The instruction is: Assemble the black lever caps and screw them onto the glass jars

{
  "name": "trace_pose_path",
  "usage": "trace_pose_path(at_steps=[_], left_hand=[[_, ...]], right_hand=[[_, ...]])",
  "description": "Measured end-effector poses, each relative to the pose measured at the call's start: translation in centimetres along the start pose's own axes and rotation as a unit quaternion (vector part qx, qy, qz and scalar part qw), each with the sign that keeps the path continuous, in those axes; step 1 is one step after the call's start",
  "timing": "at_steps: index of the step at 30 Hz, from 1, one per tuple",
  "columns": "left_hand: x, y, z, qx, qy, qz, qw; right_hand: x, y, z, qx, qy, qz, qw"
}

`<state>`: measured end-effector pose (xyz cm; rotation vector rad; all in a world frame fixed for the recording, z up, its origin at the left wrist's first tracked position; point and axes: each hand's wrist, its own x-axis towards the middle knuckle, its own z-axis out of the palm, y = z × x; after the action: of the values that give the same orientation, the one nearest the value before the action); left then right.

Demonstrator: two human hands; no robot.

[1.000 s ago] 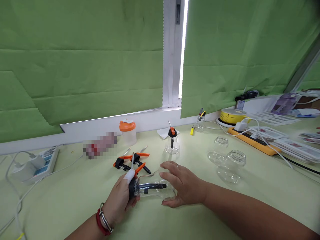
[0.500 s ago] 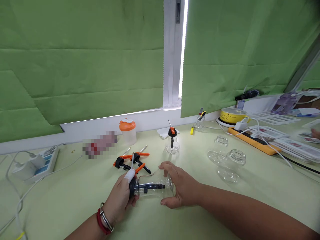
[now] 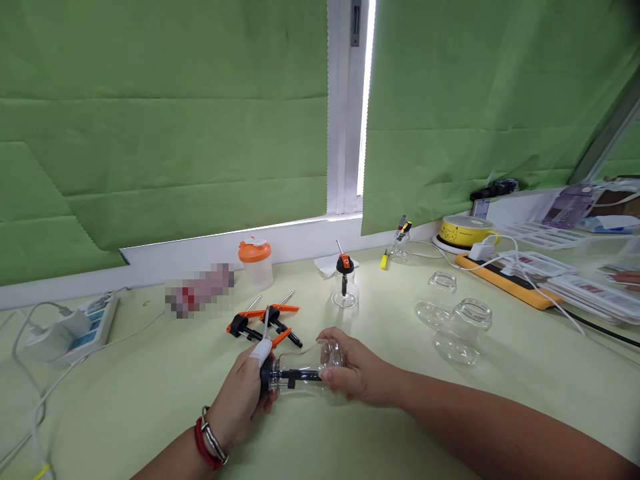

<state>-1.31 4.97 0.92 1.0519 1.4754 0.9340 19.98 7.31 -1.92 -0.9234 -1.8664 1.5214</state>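
Observation:
A clear glass bottle (image 3: 304, 355) lies sideways between my hands. My left hand (image 3: 240, 390), with white wrapping on a digit, grips the black lid (image 3: 265, 377) at its neck. From that lid a black tube (image 3: 305, 375) reaches inside the glass, and an orange lever (image 3: 281, 338) and thin metal rod stick out. Around the wide base closes my right hand (image 3: 357, 367), its thumb across the near side. Just beyond, two loose black lids with orange levers, one left (image 3: 243, 325) and one right (image 3: 273, 315), rest on the table.
One lidded glass bottle (image 3: 345, 287) stands behind my hands. Open glass jars (image 3: 463, 333) are to the right, near an orange power strip (image 3: 510, 283) with cables. An orange-topped cup (image 3: 256, 260) stands by the wall. A white power strip (image 3: 93, 330) is at left.
My right hand has rolled on the bottle's base, its thumb moving up from below onto the near side. My left hand stays almost still on the lid.

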Motion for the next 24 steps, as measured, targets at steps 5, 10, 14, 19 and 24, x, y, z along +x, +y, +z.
trace_pose_path(at_steps=[5, 10, 14, 19, 24], left_hand=[[0.3, -0.4, -0.1, 0.003, -0.011, -0.003, 1.0], [0.4, -0.6, -0.1, 0.002, -0.017, 0.0, 1.0], [0.1, -0.3, 0.1, -0.004, -0.013, 0.0, 1.0], [-0.1, -0.1, 0.2, -0.007, -0.013, 0.028, 1.0], [-0.3, 0.0, 0.1, 0.034, -0.008, 0.087, 0.996]], right_hand=[[0.1, -0.1, 0.1, 0.072, -0.011, 0.046, 0.996], [0.3, 0.4, 0.0, 0.08, -0.006, 0.048, 0.996], [0.6, 0.9, -0.1, 0.074, -0.015, 0.082, 0.994], [0.9, 0.6, 0.1, 0.156, -0.014, 0.121, 0.98], [1.2, 0.3, 0.0, 0.259, -0.071, 0.199, 0.942]])
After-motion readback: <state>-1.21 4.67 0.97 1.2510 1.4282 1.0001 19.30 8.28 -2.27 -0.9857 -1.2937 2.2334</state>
